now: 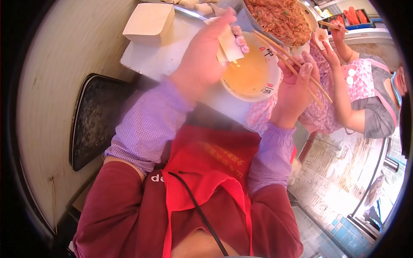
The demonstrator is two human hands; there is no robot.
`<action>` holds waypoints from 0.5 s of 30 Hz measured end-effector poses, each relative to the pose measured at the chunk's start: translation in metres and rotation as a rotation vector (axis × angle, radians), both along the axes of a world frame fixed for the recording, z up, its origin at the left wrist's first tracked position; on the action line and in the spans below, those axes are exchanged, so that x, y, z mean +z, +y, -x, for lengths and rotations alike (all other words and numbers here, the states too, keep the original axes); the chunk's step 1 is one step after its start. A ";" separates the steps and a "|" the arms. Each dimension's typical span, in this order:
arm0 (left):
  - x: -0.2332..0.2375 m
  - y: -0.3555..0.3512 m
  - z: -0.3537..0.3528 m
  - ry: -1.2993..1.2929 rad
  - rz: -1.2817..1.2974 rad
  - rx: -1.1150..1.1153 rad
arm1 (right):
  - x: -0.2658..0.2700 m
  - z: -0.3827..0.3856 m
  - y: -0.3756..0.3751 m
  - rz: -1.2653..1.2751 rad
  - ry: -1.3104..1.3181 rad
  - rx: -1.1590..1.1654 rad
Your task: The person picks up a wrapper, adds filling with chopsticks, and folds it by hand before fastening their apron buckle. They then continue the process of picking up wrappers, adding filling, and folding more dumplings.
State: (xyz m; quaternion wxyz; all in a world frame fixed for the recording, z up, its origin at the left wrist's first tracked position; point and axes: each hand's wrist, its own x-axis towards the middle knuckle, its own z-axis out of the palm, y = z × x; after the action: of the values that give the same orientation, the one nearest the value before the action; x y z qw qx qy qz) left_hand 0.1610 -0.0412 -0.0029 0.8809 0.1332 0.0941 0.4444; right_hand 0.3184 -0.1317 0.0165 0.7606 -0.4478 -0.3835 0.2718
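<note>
My left hand (204, 53) holds a pale square wrapper (231, 46) in its closed fingers, above the near-left rim of a white bowl (271, 71) of yellow-orange liquid. In my right hand (297, 81) is a pair of wooden chopsticks (275, 46), gripped with their tips pointing up and left over the bowl's far right side. Behind the bowl, a large mound of reddish minced meat (279, 19) with green flecks fills a basin. To the left of my left hand stands a thick stack of square wrappers (148, 23).
Folded wrapper pieces (202, 7) lie at the table's far end. At right, a co-worker in a pink apron (359, 79) holds a wrapper (321, 38) and chopsticks. A black tray (101, 120) leans by the left wall. The white table (148, 58) ends before my red apron.
</note>
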 end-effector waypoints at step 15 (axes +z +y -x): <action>0.024 -0.009 -0.005 0.043 -0.135 0.007 | -0.001 0.007 0.000 0.097 -0.153 0.194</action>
State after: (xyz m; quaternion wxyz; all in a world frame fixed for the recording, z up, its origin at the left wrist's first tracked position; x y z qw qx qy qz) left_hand 0.1659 -0.0504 0.0212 0.8660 0.2013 0.0833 0.4500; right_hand 0.3111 -0.1314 0.0151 0.6766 -0.4644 -0.4684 0.3274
